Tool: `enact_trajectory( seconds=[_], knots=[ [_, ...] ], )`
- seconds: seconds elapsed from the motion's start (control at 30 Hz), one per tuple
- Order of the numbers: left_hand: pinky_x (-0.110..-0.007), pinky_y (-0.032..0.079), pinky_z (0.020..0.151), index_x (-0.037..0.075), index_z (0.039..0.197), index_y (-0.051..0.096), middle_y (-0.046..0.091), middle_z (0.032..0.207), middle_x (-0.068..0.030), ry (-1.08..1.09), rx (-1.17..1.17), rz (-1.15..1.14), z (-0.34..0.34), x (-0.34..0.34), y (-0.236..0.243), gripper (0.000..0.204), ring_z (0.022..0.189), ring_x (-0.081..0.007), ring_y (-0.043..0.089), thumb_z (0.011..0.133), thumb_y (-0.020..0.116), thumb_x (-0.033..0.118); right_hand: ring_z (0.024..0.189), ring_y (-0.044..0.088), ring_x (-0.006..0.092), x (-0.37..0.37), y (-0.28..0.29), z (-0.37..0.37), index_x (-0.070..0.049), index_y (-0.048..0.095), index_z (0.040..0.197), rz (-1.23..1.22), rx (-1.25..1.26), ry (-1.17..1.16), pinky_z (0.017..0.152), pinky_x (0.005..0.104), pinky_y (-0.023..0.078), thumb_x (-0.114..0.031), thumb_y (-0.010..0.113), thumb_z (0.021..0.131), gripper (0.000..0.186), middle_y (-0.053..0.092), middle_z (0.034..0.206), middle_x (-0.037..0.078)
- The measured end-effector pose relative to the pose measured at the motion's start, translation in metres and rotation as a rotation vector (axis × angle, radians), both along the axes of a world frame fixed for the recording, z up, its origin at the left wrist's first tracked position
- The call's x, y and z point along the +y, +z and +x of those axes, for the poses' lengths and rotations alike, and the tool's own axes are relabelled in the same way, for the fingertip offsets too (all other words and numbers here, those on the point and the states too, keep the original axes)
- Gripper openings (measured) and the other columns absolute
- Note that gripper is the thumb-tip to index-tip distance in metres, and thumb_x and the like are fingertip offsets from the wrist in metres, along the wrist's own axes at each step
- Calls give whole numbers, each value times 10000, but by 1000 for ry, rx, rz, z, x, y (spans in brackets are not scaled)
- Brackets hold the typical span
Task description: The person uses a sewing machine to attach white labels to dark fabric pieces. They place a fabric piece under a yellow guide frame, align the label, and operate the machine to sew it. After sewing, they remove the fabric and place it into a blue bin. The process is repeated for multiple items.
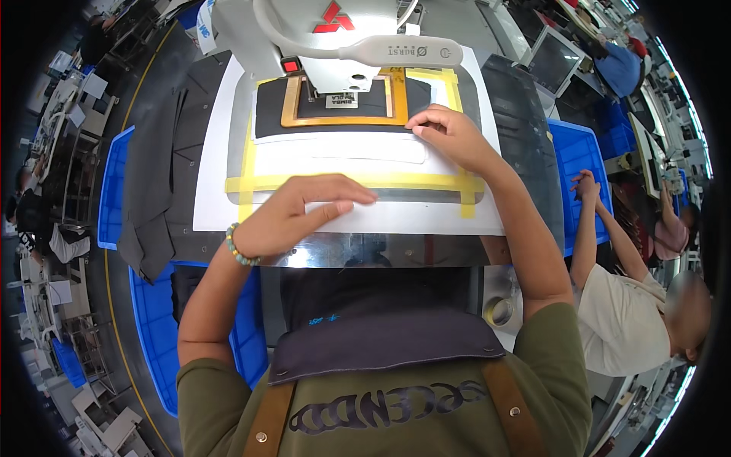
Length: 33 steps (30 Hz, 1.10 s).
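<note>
Under the sewing machine head [365, 72], an orange frame [335, 121] lies on a piece of black fabric [272, 107]. A small pale label [342, 100] sits inside the frame on the black fabric. My right hand [451, 135] is at the frame's near right corner, thumb and forefinger drawn together by the fabric's edge; whatever they pinch is hidden. Over the near edge of the white work sheet [358, 217] hovers my left hand [293, 213], fingers stretched out and slightly blurred, holding nothing. A beaded bracelet circles that wrist.
Yellow tape [350, 182] borders the white template. A grey lamp arm [403, 52] reaches across above it. Dark cloth [156, 175] drapes over the table's left side. Blue bins [582, 152] stand at both sides. Another person [624, 312] sits close on my right.
</note>
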<state>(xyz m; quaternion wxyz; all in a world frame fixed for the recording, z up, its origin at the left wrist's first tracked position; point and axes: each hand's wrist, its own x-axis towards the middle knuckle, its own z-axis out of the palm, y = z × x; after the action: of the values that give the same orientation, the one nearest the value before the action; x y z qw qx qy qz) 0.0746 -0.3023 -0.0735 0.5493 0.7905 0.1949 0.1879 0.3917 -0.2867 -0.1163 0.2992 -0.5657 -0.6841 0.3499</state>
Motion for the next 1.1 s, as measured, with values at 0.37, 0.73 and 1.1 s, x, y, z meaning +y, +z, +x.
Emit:
enact_trajectory(
  seconds=[0.37,0.73,1.1],
  knots=[
    [-350,492,1022,3,1228,671,685,1246,-134,23,-91,-529,43,-17,-7,351,1152,-220,656,1068,487,255,681,459,15,-10,4,66,-67,712,1036,-87,-57,-205,633,181,380,-129,680,923,133,538,746,-84],
    [-429,474,1129,-95,1314,448,503,1406,-308,414,-517,-1323,175,-10,-31,402,1267,-383,575,1061,493,214,716,461,23,-36,-4,61,-54,699,984,112,327,-299,654,196,383,-46,674,886,101,545,774,-72],
    [-405,509,1075,-94,1211,537,614,1274,-218,204,-579,-1430,231,-23,-42,253,1202,-284,610,1046,486,91,840,595,72,-200,26,107,25,670,999,427,511,-546,773,210,459,67,544,854,197,633,985,26]
  ],
)
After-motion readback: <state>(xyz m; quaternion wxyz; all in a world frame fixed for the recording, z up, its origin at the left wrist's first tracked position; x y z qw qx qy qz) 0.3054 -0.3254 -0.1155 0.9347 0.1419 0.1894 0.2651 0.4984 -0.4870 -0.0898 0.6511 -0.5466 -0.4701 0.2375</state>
